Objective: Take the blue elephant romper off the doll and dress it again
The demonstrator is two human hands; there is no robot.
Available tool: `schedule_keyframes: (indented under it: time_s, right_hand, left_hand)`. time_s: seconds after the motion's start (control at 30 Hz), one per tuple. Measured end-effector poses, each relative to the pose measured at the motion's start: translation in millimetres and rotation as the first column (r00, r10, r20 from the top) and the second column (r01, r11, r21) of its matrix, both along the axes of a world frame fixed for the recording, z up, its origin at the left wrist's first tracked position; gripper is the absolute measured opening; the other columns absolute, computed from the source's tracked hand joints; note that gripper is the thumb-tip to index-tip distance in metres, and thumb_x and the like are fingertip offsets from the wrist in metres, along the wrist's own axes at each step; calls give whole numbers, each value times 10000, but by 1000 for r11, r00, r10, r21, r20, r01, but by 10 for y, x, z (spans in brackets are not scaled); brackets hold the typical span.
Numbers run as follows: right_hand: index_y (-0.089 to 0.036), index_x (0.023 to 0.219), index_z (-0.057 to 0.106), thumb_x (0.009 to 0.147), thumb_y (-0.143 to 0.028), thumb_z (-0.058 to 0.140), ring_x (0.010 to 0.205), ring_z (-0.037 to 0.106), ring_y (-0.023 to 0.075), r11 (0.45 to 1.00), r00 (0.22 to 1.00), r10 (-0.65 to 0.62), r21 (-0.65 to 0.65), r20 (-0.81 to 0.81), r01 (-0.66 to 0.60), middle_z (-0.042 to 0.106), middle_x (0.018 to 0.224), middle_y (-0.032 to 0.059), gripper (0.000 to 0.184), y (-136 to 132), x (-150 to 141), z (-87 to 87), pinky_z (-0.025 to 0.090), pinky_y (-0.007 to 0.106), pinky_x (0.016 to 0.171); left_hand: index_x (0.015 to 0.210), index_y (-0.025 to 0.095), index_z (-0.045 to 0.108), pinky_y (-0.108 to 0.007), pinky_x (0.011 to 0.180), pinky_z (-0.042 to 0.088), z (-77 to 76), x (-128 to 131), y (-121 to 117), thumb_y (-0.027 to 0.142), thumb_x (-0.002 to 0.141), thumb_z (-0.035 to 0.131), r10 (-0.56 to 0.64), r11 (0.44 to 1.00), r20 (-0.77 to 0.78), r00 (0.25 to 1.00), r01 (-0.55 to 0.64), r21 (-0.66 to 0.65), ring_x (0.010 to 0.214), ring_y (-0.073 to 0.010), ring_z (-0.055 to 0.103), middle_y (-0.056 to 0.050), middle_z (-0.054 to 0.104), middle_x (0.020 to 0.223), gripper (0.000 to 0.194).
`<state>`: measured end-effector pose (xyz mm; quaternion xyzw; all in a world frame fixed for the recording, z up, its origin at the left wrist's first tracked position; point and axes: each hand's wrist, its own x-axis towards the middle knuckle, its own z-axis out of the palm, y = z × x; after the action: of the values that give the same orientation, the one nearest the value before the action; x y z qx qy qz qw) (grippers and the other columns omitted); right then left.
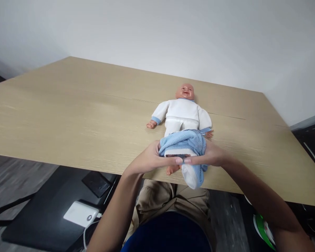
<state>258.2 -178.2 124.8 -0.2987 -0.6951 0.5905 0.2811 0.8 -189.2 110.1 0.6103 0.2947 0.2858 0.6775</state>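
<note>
A baby doll (182, 113) in a white top lies on its back on the wooden table (68, 115), head away from me, feet at the near edge. Light blue trousers (185, 143) are bunched around its legs. My left hand (149, 159) grips the left side of the trousers, and my right hand (208, 155) grips the right side. Both thumbs meet at the front over the waistband. One bare doll foot (172, 170) pokes out below; the other leg is covered by a white and blue trouser leg (193, 176).
A black low surface (42, 213) to my left on the floor holds a white power bank (80, 214) with a cable and a dark tablet (97, 182). A green and white object (262, 229) lies on the floor at the right. A white wall stands behind the table.
</note>
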Motion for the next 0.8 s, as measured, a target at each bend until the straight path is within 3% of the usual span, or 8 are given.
schedule_keyframes:
  time_s: [0.13, 0.23, 0.37, 0.5, 0.63, 0.8]
  right_hand:
    - [-263, 1193, 803, 884, -379, 845, 1185, 811, 313, 937, 931, -348, 70, 108, 343, 867, 1212, 70, 333, -25, -80, -188, 655, 506, 1107]
    - [-241, 1166, 772, 861, -352, 781, 1174, 811, 323, 875, 857, -483, 141, 180, 463, 870, 1211, 91, 325, -1, -121, -323, 639, 531, 1122]
    - [-225, 1151, 750, 833, -378, 775, 1145, 813, 359, 828, 784, -560, 197, 268, 525, 868, 1185, 127, 354, 29, -164, -401, 636, 578, 1109]
    - [-250, 1093, 756, 829, -348, 765, 1109, 820, 357, 808, 757, -588, 255, 286, 531, 874, 1149, 110, 282, 88, -196, -422, 646, 567, 1082]
    - [-256, 1112, 773, 826, -318, 760, 1136, 834, 340, 788, 756, -611, 267, 234, 554, 888, 1187, 97, 293, 216, -196, -496, 642, 545, 1105]
    - [-249, 1089, 784, 810, -368, 769, 1140, 834, 351, 748, 712, -661, 277, 237, 603, 895, 1161, 101, 304, 448, -186, -562, 648, 557, 1101]
  left_hand:
    - [1072, 179, 758, -343, 978, 605, -129, 50, -59, 457, 952, 821, 268, 961, -63, 961, -262, 90, 1021, -240, 771, -51, 839, 1059, 309]
    - [1134, 160, 771, -379, 1044, 601, -244, 100, -37, 503, 994, 727, 339, 936, -107, 935, -323, 142, 1110, -274, 774, -87, 851, 1163, 374]
    - [1061, 157, 766, -394, 1005, 617, -314, 136, 4, 529, 1007, 677, 363, 929, -174, 915, -340, 148, 1064, -284, 772, -101, 851, 1128, 387]
    - [1168, 172, 794, -432, 1107, 601, -330, 147, 88, 532, 1031, 669, 376, 925, -165, 912, -360, 117, 1217, -318, 764, -102, 855, 1258, 404]
    - [1267, 197, 809, -475, 1259, 536, -362, 159, 283, 546, 1039, 682, 323, 945, -126, 938, -314, 88, 1377, -344, 728, -95, 830, 1416, 436]
    - [1351, 157, 775, -487, 1265, 542, -391, 176, 555, 543, 1012, 688, 271, 961, -146, 952, -258, 99, 1437, -377, 709, -134, 803, 1485, 521]
